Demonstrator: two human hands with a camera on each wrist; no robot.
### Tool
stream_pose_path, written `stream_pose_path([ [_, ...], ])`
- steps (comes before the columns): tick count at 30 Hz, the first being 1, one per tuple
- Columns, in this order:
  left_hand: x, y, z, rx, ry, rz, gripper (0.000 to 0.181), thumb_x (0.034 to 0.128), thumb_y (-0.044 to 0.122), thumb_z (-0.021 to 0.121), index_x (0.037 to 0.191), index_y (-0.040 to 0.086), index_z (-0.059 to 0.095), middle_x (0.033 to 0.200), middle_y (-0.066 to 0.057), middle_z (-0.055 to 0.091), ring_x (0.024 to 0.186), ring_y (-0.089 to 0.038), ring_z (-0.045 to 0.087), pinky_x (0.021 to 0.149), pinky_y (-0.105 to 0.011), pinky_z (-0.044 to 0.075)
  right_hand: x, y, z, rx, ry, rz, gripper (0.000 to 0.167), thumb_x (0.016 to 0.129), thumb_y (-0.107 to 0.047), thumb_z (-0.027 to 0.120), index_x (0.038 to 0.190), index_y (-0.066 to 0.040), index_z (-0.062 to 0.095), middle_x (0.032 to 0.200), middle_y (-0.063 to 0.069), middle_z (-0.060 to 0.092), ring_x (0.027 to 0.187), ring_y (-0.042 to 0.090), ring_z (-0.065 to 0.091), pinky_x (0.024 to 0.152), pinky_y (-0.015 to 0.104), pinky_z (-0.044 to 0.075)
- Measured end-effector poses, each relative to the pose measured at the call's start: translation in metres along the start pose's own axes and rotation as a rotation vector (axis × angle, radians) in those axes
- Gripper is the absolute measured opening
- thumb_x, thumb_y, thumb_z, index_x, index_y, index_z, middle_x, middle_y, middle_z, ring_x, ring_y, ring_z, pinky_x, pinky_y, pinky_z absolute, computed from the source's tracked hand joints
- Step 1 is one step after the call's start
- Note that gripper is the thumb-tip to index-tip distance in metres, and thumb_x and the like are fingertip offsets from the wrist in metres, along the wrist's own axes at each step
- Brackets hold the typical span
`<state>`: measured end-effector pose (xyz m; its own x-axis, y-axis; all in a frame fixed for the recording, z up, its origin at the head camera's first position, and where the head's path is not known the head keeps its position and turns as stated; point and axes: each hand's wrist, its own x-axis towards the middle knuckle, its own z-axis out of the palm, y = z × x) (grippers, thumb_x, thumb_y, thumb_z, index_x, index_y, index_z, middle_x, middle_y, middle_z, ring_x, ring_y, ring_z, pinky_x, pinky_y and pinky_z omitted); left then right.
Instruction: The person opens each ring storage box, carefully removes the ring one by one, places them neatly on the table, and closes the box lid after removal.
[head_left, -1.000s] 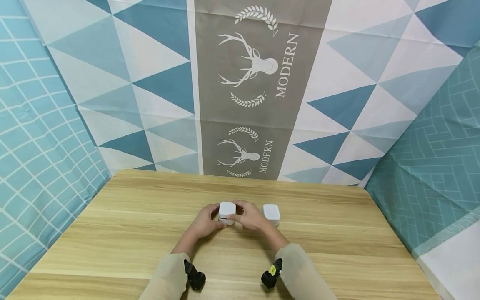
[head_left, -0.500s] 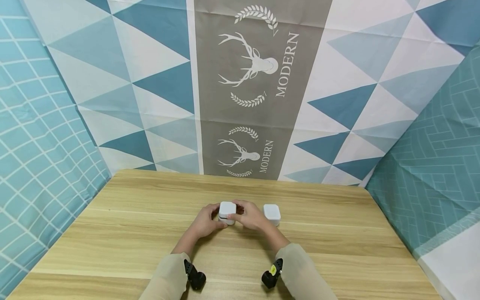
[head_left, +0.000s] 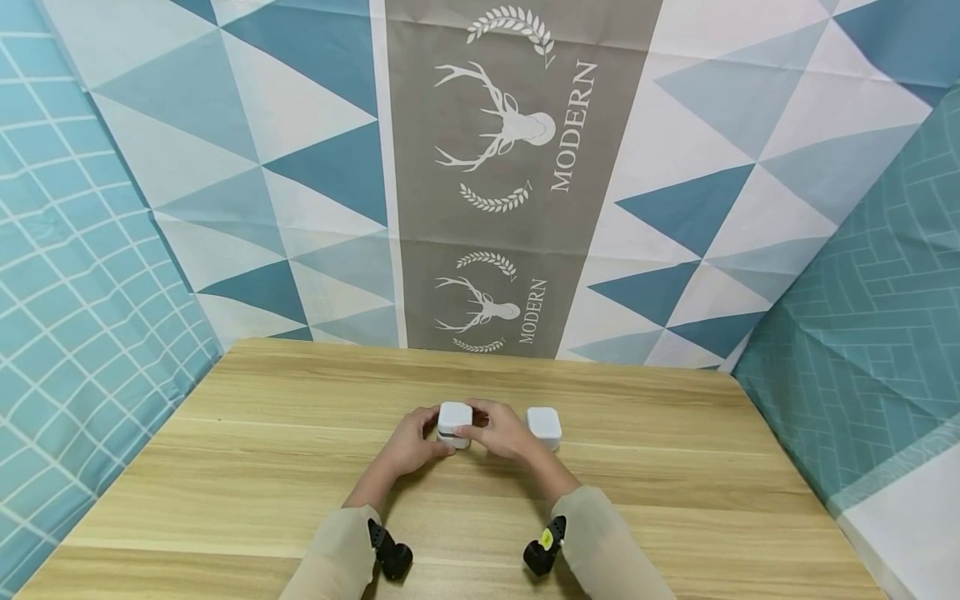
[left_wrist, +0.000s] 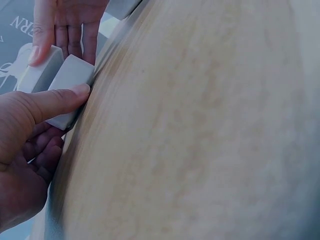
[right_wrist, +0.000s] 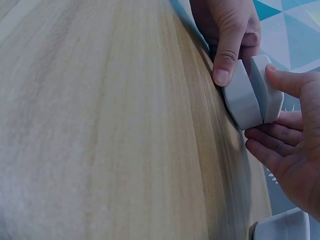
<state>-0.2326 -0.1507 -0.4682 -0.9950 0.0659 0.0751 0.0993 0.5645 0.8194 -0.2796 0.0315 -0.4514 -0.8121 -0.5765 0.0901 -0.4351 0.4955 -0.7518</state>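
Can't really make out the backs of the upper white piece (head_left: 455, 414) and lower white piece (right_wrist: 243, 101), stacked on the desk (head_left: 300, 467) with a slim gap showing, and only getting a cropped bit of the other white box (head_left: 544, 425), right of the stack, in both wrist views. Seeing the left hand (head_left: 411, 442) curled partway, gripping the lower one; also seeing the right hand (head_left: 499, 431) half-closed, pinching the upper one, some fingertips hidden.

Head view is shifting minutely: the backdrop (head_left: 517, 225) is sitting slightly higher in frame than a second ago. Left hand (head_left: 412, 442), right hand (head_left: 501, 429), box (head_left: 455, 415): any movement is proving too small to tell.
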Motion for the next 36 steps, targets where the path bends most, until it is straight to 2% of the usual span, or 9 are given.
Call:
stream_pose_path([
  [16,0.0001,0.0006,0.0003,-0.001,-0.002,-0.003,0.067,0.0727,0.014,0.079,0.13,-0.004,0.05,0.123,-0.018,0.058,0.122,-0.033,0.05,0.105,-0.048,0.038,-0.0011,-0.0013,-0.0013,-0.005,-0.001,-0.007,0.058,0.086,-0.032,0.066,0.13,0.004,0.051,0.121,0.018,0.061,0.105,0.025,0.062,0.09,0.037,0.052],
  [36,0.002,-0.0003,-0.0006,-0.005,-0.004,0.0,0.066,0.073,0.014,0.079,0.131,-0.004,0.05,0.124,-0.017,0.057,0.122,-0.033,0.049,0.106,-0.049,0.037,0.0007,-0.0014,-0.0029,0.041,-0.007,0.014,0.06,0.087,-0.032,0.065,0.131,0.005,0.049,0.121,0.019,0.061,0.107,0.028,0.061,0.092,0.038,0.051],
])
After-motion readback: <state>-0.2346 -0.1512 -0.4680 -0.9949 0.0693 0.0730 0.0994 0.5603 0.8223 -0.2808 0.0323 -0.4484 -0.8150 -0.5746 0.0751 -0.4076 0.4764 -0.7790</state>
